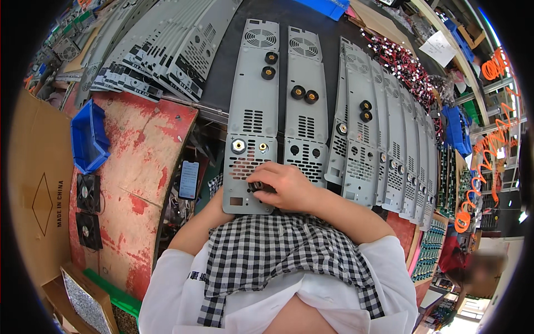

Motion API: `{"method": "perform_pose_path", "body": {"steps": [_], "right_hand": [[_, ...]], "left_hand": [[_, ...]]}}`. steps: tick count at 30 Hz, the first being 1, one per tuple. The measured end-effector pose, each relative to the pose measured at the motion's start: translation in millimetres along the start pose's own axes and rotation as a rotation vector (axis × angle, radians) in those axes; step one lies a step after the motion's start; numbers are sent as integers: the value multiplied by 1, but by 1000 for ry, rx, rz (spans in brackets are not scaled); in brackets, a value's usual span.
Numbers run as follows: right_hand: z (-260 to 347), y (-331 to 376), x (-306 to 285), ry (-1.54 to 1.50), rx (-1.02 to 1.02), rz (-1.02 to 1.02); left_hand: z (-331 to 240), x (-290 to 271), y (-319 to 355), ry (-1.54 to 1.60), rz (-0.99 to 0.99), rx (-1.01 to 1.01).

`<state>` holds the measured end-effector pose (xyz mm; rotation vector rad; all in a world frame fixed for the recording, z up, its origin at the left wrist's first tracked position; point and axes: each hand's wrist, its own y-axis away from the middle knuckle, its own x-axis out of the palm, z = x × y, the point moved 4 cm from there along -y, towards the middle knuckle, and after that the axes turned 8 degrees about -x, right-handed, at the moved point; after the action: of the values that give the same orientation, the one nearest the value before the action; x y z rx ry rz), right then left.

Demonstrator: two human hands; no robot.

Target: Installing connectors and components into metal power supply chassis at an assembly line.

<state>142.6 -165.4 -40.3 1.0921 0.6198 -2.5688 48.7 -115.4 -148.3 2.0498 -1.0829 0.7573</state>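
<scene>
A long grey metal panel (254, 111) with fan and vent cut-outs lies before me, its near end over my lap. Against its lower part, my right hand (289, 186) pinches a black round terminal knob (255, 186). My left hand is hidden beneath the panel; only its forearm (201, 221) shows. Higher on the panel sit a brass hex fitting (238, 146) and a smaller brass fitting (263, 148). Two loose black knobs (268, 73) with brass centres rest near its far end. A second panel (306, 67) to the right carries two more knobs (312, 97).
More panels (357, 128) overlap in a row at right, and a stack of panels (183, 50) leans at far left. Around them are a blue bin (89, 136), two black fans (88, 192), a phone (189, 180), a cardboard box (39, 189) and a pile of red-and-black wires (397, 61).
</scene>
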Motion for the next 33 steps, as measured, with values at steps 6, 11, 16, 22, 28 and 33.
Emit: {"method": "perform_pose_path", "body": {"steps": [6,11,16,22,28,33], "right_hand": [[-5,-7,-5,-166,48,53],[-12,-18,-22,-162,96,16],[-27,-39,-48,196,89,36],[-33,-54,-36,382,53,266],[-43,-52,-41,215,111,238],[-65,-49,-46,-154,342,178]], "left_hand": [[13,-18,-9,180,54,-6],[-14,4,-5,563,203,123],[-24,34,19,421,222,12],[-21,23,13,436,270,34],[-19,25,7,464,301,16],[-11,16,6,369,4,-19]]}}
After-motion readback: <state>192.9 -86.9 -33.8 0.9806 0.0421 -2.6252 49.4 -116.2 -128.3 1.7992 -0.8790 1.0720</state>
